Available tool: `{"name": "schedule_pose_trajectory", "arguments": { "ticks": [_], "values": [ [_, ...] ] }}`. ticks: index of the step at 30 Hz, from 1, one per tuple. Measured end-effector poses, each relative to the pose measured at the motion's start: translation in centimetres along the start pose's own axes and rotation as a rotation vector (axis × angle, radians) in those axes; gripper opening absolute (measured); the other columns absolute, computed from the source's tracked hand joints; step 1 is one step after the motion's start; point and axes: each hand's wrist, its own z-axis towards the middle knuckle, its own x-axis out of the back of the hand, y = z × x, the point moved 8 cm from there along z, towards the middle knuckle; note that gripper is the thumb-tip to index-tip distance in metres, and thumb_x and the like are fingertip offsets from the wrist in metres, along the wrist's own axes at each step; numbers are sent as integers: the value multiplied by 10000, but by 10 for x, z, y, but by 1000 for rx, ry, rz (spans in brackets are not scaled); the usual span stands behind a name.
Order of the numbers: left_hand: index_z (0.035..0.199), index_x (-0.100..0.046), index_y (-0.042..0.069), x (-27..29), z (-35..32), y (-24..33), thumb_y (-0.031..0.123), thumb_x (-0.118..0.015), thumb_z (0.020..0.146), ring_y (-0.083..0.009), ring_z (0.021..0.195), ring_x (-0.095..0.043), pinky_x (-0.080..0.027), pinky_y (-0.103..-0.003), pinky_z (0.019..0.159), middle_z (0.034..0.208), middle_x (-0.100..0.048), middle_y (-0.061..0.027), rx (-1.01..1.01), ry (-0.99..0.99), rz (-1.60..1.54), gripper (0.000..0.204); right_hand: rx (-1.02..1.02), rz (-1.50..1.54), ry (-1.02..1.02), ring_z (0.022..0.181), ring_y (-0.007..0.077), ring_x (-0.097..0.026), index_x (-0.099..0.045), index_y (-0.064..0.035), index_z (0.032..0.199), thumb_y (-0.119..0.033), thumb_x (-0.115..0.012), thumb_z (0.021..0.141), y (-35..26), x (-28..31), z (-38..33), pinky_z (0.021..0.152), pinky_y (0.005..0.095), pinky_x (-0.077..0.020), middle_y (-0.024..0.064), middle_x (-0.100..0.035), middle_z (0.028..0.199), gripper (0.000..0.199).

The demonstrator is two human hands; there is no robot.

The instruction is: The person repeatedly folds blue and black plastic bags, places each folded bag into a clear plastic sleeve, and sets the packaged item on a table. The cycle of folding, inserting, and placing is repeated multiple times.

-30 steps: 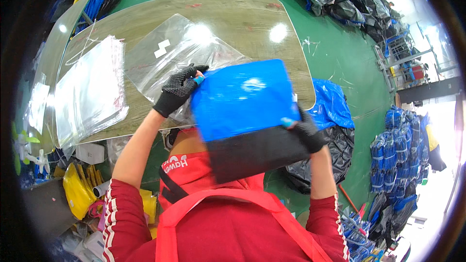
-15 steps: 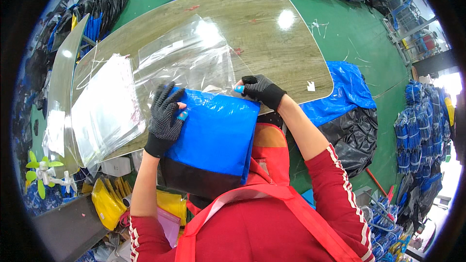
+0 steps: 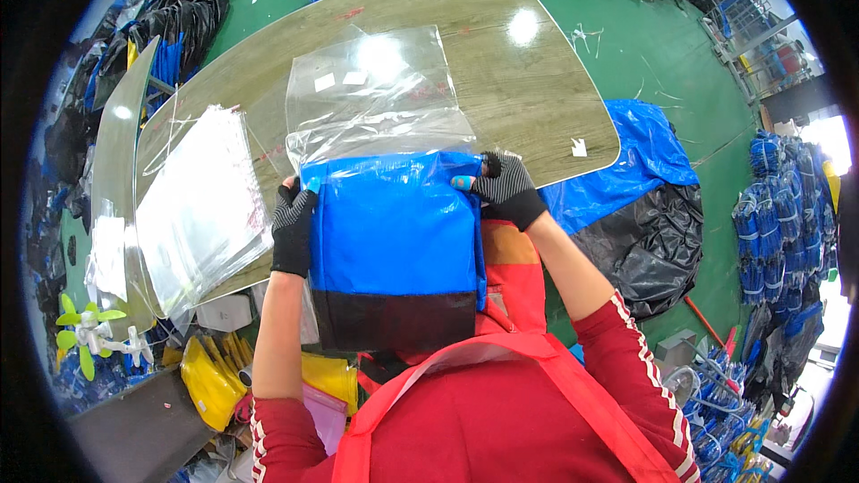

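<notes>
A flat blue bag with a black lower band [image 3: 392, 246] is held upright in front of my chest. My left hand [image 3: 292, 227], in a black dotted glove, grips its upper left edge. My right hand [image 3: 503, 190], gloved the same way, grips its upper right corner. The bag's top edge meets the mouth of a clear plastic sleeve [image 3: 376, 89] that lies flat on the wooden table [image 3: 528, 89]. I cannot tell if the bag's top is inside the sleeve.
A stack of clear plastic sleeves [image 3: 201, 206] lies on the table's left part. Blue and black bags [image 3: 644, 215] are piled on the green floor at the right, with more heaps at the top. Yellow packets [image 3: 215, 380] sit below the table at lower left.
The blue bag has been squared up and raised against the clear sleeve's mouth. My hands have shifted to its two upper corners, and the view has tilted a little.
</notes>
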Motion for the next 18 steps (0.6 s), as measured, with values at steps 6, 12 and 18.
{"name": "schedule_pose_trajectory", "arguments": {
  "ticks": [6, 12, 18],
  "values": [
    [1269, -559, 32, -7, -9, 4, 328, -670, 886, -171, 977, -607, -492, -301, 867, 1121, -640, -96, 255, -252, -229, 497, 142, -198, 333, 515, 224, -506, -580, 2, 749, -490, -559, 939, -9, -6, -45, 525, 389, -401, 191, -505, 580, 528],
    [1315, -527, 33, -12, -21, 6, 305, -699, 869, -187, 1045, -583, -477, -322, 912, 1205, -607, -99, 214, -209, -238, 550, 90, -113, 486, 578, 323, -614, -629, -19, 1145, -417, -433, 1016, 5, -28, -96, 538, 416, -443, 214, -601, 654, 462],
    [1341, -510, 29, -12, -31, 8, 299, -706, 866, -196, 1028, -598, -487, -329, 905, 1197, -619, -112, 200, -254, -128, 580, 208, -152, 468, 854, 269, -683, -627, -21, 1206, -282, -524, 989, 8, -23, -114, 732, 350, -514, 200, -677, 932, 354]
  ]
}}
